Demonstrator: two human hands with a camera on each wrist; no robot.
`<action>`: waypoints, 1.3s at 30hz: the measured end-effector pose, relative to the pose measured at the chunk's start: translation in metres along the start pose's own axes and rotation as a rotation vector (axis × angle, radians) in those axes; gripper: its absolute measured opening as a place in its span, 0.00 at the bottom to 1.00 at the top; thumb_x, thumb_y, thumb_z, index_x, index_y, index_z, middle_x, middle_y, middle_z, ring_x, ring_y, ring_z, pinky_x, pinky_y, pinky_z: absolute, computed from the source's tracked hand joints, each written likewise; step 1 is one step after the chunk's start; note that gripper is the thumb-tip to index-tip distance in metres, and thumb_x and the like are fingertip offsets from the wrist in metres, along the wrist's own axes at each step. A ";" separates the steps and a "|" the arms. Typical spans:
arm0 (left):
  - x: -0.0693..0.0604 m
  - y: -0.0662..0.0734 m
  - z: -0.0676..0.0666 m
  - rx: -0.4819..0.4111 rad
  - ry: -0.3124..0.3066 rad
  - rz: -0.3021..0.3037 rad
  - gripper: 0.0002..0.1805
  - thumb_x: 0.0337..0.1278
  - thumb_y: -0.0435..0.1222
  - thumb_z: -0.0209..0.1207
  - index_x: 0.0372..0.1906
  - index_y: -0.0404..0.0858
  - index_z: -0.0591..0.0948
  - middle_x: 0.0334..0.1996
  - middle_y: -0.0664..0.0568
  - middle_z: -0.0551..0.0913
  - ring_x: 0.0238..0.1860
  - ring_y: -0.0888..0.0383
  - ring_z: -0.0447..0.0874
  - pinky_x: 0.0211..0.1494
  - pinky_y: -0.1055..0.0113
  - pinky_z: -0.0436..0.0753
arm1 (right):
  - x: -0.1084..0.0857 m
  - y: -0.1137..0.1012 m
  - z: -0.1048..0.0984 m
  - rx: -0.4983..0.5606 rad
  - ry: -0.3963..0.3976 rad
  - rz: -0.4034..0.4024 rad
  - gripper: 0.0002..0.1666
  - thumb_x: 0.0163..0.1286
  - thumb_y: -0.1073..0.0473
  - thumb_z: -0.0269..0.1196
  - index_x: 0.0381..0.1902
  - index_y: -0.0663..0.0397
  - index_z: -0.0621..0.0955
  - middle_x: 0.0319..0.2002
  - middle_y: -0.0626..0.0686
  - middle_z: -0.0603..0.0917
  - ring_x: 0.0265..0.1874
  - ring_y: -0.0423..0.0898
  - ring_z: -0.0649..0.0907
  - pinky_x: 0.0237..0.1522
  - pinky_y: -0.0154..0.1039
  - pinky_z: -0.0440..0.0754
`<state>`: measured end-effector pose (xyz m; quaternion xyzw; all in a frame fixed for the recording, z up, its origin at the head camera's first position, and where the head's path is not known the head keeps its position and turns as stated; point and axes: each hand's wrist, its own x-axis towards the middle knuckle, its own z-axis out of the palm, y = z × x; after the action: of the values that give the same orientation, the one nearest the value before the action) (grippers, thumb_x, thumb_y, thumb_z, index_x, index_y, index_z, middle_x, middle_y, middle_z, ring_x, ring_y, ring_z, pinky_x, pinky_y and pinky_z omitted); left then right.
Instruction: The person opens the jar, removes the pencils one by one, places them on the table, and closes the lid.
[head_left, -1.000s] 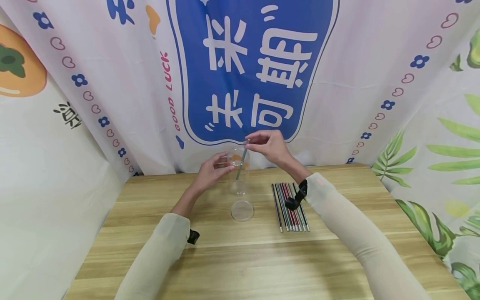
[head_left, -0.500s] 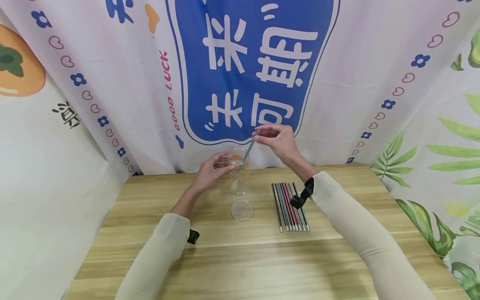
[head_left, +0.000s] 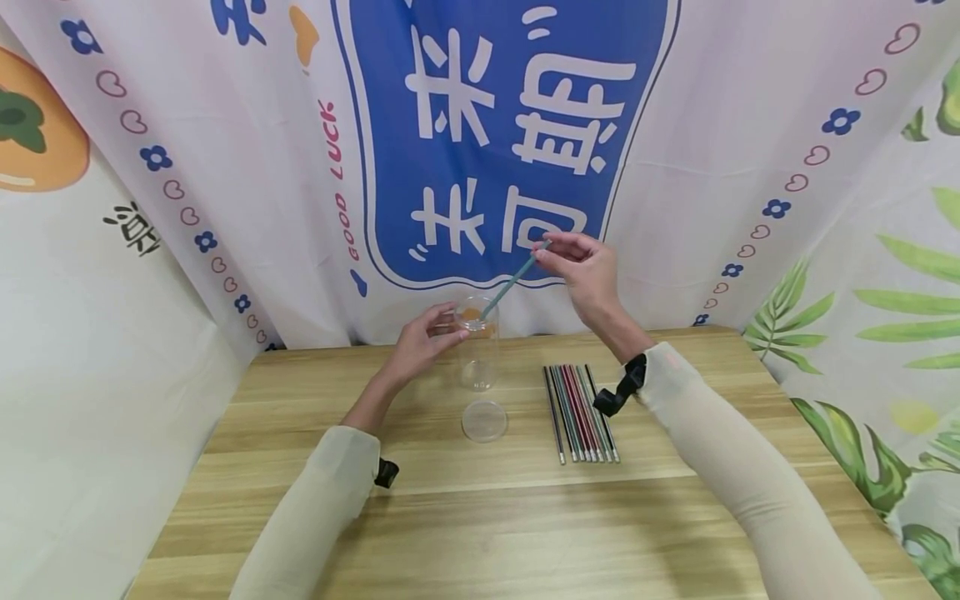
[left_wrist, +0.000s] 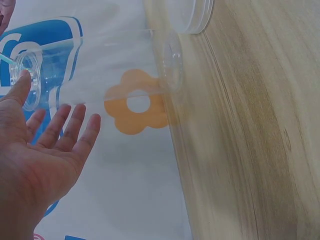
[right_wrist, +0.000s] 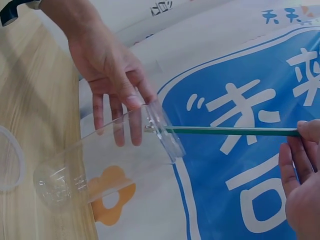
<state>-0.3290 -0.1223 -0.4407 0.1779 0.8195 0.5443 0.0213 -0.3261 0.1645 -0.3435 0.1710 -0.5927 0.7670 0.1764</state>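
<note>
A clear cylindrical jar (head_left: 478,354) stands upright near the back edge of the table. My left hand (head_left: 424,343) holds it lightly at the neck, thumb on one side and fingers on the other, as the right wrist view shows. Up and to the right, my right hand (head_left: 588,271) pinches one end of a green pencil (head_left: 513,285) between thumb and fingers. The pencil slants down to the jar, and its eraser end (right_wrist: 149,129) lies just inside the mouth. No other pencil shows in the jar.
A round clear lid (head_left: 484,422) lies on the wooden table (head_left: 480,517) in front of the jar. To its right is a row of several pencils (head_left: 577,417), eraser ends toward me. A printed cloth (head_left: 300,275) hangs behind the table.
My right hand has moved up and to the right, drawing the green pencil from deep in the jar until just its lower end is inside. The left hand and jar have stayed put.
</note>
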 end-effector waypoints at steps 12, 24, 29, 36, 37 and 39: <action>0.000 0.000 0.000 0.004 -0.001 -0.012 0.38 0.69 0.41 0.70 0.78 0.36 0.69 0.68 0.37 0.80 0.67 0.40 0.81 0.69 0.48 0.83 | 0.000 -0.022 -0.013 0.246 0.086 -0.014 0.23 0.65 0.77 0.71 0.57 0.82 0.79 0.41 0.62 0.92 0.39 0.50 0.93 0.47 0.43 0.92; 0.000 -0.001 0.000 0.007 0.000 -0.023 0.38 0.69 0.44 0.71 0.78 0.39 0.70 0.68 0.39 0.80 0.67 0.41 0.81 0.69 0.48 0.83 | -0.007 -0.032 -0.039 0.291 0.157 0.012 0.19 0.63 0.76 0.74 0.52 0.72 0.86 0.39 0.60 0.91 0.38 0.50 0.92 0.45 0.45 0.92; 0.000 -0.001 0.000 0.009 0.003 -0.025 0.38 0.68 0.43 0.71 0.77 0.38 0.71 0.67 0.38 0.81 0.67 0.42 0.82 0.69 0.49 0.83 | -0.013 -0.026 -0.054 0.257 0.161 0.053 0.19 0.63 0.77 0.73 0.52 0.72 0.85 0.38 0.60 0.92 0.38 0.50 0.93 0.44 0.46 0.92; -0.001 0.002 -0.001 0.013 -0.001 -0.024 0.38 0.69 0.43 0.70 0.78 0.37 0.70 0.68 0.38 0.80 0.67 0.41 0.82 0.69 0.48 0.83 | -0.021 -0.019 -0.073 0.182 0.146 0.120 0.14 0.62 0.76 0.74 0.46 0.70 0.86 0.37 0.61 0.92 0.38 0.51 0.93 0.42 0.45 0.92; -0.001 0.002 -0.001 0.011 -0.001 -0.023 0.38 0.69 0.43 0.71 0.78 0.37 0.70 0.68 0.38 0.80 0.67 0.41 0.82 0.69 0.48 0.83 | -0.022 -0.018 -0.076 0.162 0.143 0.136 0.14 0.62 0.75 0.75 0.45 0.68 0.87 0.37 0.61 0.92 0.38 0.51 0.93 0.42 0.44 0.92; -0.001 0.002 -0.001 0.013 0.000 -0.024 0.39 0.69 0.43 0.71 0.78 0.37 0.70 0.68 0.38 0.80 0.67 0.41 0.82 0.69 0.48 0.83 | -0.023 -0.015 -0.082 0.129 0.130 0.167 0.14 0.62 0.74 0.75 0.47 0.68 0.87 0.38 0.60 0.92 0.38 0.50 0.93 0.43 0.43 0.92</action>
<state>-0.3278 -0.1226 -0.4391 0.1683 0.8251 0.5387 0.0267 -0.3027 0.2457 -0.3610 0.0819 -0.5416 0.8251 0.1385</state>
